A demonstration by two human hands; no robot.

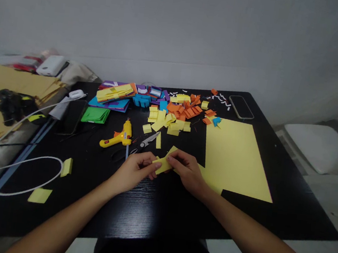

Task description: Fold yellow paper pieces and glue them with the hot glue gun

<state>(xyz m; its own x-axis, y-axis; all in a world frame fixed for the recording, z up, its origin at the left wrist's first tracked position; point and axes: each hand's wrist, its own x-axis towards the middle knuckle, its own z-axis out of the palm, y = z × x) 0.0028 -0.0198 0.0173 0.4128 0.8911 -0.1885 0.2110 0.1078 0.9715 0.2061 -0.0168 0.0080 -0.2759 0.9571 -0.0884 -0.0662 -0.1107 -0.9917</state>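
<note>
Between my two hands is a small strip of yellow paper, held just above the black table. My left hand pinches its left end between thumb and fingers. The right end is gripped by my right hand, thumb and forefinger pressed on it. Just beyond my left hand lie grey-bladed scissors and a yellow hot glue gun. A large yellow paper sheet with a cut-out corner extends to the right, its lower left part close behind my right hand.
Folded orange and yellow paper pieces pile up at the back middle. Colored paper stacks, a green bundle and a dark phone sit left. A white cable loops near loose yellow pieces. Another phone lies back right.
</note>
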